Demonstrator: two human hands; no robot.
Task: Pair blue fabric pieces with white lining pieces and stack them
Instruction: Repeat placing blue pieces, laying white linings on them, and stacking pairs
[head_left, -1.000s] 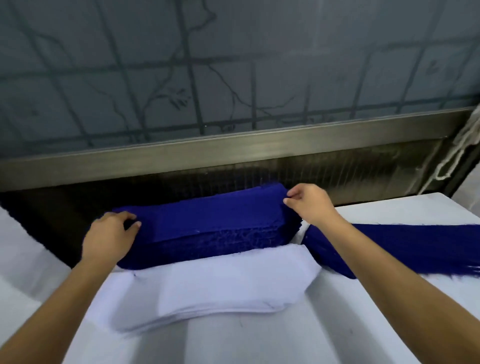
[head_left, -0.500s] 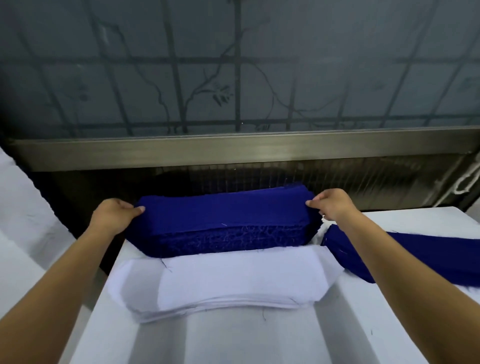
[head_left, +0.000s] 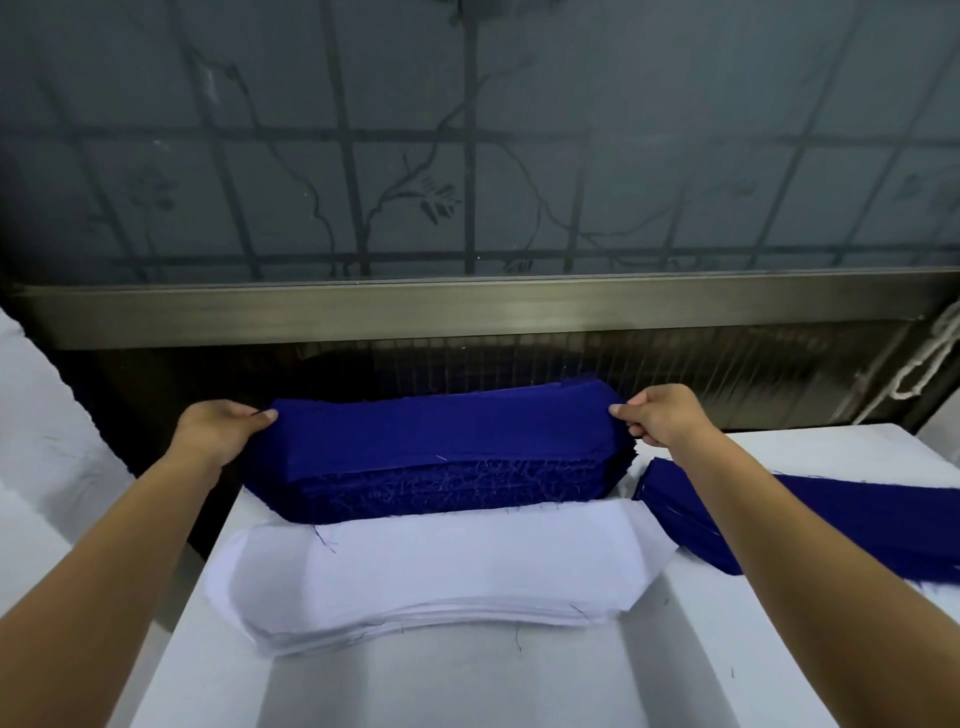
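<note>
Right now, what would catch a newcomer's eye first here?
A thick stack of deep blue fabric pieces sits at the far edge of the white table, the left hand gripping its left end, the right hand its right end. A flat pile of white lining pieces lies just in front.

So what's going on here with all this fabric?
A person is sorting cut fabric on a white table. The left hand and right hand each pinch an end of the blue stack at its top; whether they hold one piece or several, I cannot tell. The white stack lies just in front of it, untouched. More blue pieces lie to the right.
</note>
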